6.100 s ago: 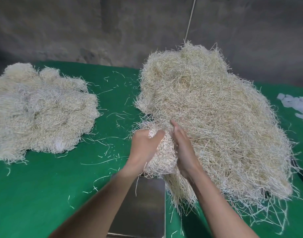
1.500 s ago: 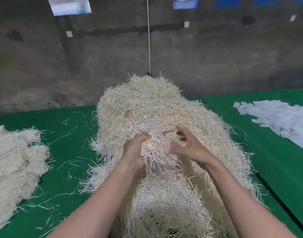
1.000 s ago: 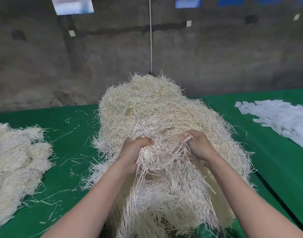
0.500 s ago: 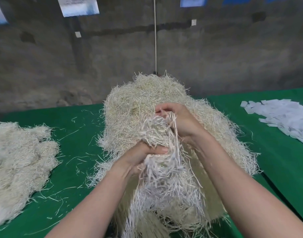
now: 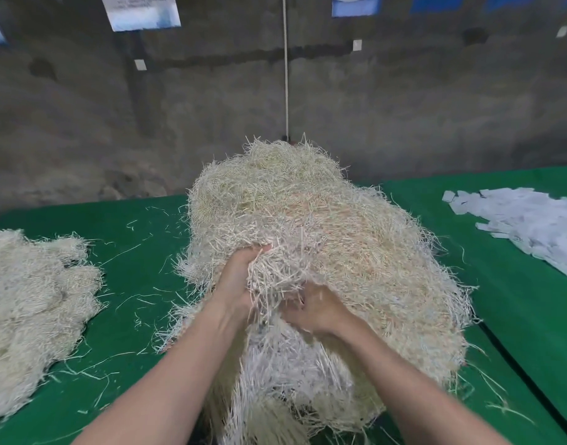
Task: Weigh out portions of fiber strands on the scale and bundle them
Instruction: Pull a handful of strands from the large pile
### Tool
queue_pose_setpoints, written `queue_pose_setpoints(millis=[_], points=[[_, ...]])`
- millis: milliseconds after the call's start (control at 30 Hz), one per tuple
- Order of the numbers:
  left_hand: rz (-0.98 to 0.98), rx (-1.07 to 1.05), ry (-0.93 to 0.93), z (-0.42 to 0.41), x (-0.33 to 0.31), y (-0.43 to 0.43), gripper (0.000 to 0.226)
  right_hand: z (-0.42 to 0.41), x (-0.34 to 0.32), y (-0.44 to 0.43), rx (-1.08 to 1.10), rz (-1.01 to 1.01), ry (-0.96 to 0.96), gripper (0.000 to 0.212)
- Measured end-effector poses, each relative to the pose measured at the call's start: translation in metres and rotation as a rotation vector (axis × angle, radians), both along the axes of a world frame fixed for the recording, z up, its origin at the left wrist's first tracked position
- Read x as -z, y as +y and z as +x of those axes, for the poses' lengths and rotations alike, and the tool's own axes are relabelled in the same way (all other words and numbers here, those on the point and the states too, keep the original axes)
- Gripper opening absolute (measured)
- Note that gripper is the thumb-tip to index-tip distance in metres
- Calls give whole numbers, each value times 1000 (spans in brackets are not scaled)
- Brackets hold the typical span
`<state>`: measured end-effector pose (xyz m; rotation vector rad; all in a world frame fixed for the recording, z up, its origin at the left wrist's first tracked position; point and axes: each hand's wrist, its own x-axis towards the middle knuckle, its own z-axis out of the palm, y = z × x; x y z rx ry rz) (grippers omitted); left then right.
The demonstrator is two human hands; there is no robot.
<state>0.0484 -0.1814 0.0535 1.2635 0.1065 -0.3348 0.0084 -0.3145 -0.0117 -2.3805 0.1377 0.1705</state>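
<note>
Midway, I judge: cream fiber bundles point(image 5: 35, 300) lie at 9 o'clock; my left hand point(image 5: 240, 284) and right hand point(image 5: 317, 311) clench fingers on an unweighed tuft point(image 5: 275, 274) of the straw-coloured strand heap point(image 5: 324, 220).

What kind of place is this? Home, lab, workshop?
Likely a small processing or packing workshop: a bare concrete wall, a green-covered work table piled with fiber strands, and a heap of white paper slips at the right.

Dry fibre, cloth, paper, concrete
Pale straw-like fiber pile point(image 5: 308, 226), matt green cloth table point(image 5: 141, 252), white paper slips point(image 5: 526, 220), rough grey wall point(image 5: 404, 107)
</note>
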Motion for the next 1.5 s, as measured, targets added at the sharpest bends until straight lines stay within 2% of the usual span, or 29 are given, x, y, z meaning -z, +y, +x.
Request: queue_pose_setpoints(millis=[100, 167, 267, 400, 500, 600, 667, 733, 767, 867, 933, 1000, 1133, 1200, 1267, 1367, 1400, 1433, 1500], points=[[-67, 3, 3, 2, -4, 9, 5, -10, 40, -5, -4, -262, 62, 56], [-71, -18, 14, 6, -6, 15, 9, -18, 58, -21, 6, -339, 156, 51], [-20, -71, 0, 7, -10, 21, 9, -23, 62, -41, 53, -382, 184, 43], [-172, -61, -60, 9, -24, 28, 6, -20, 53, -51, 42, -433, 178, 36], [-19, -108, -120, 9, -30, 32, 7, -18, 36, -45, 52, -412, 122, 37], [-4, -57, -169, -4, -38, 27, 55, -11, -9, -36, 29, -251, -21, 27], [-22, -51, -172, -7, -40, 24, 70, -8, -35, -26, -22, -172, -119, 25], [-77, -48, -153, -7, -42, 21, 54, -7, -45, -7, -97, -44, -184, 22], [-115, -41, -134, -7, -44, 19, 40, -5, -42, 5, -144, -16, -198, 30], [-203, -4, -131, -6, -54, 16, 7, -2, -6, 37, -213, -125, -100, 43], [-208, -33, -145, -5, -57, 19, 20, -5, 26, 33, -144, -300, -20, 43], [-147, -107, -174, -7, -61, 26, 11, -15, 51, 14, -78, -416, 85, 43], [-155, -173, -219, -6, -70, 38, 15, -31, 66, -18, -29, -479, 236, 41], [-154, -160, -217, -7, -75, 38, 9, -31, 45, -18, -92, -423, 237, 45], [-139, -127, -200, -5, -74, 38, 18, -28, 8, -19, -174, -356, 192, 47], [-92, -147, -205, -8, -71, 40, 19, -24, -57, -20, -123, -239, -8, 37], [-78, -143, -208, -9, -73, 39, 16, -23, -76, -19, -88, -212, -99, 46], [-77, -131, -214, -10, -73, 38, 17, -20, -92, -14, -81, -178, -197, 68], [-89, -78, -187, -12, -76, 36, 21, -13, -114, 5, -169, 19, -315, 120]])
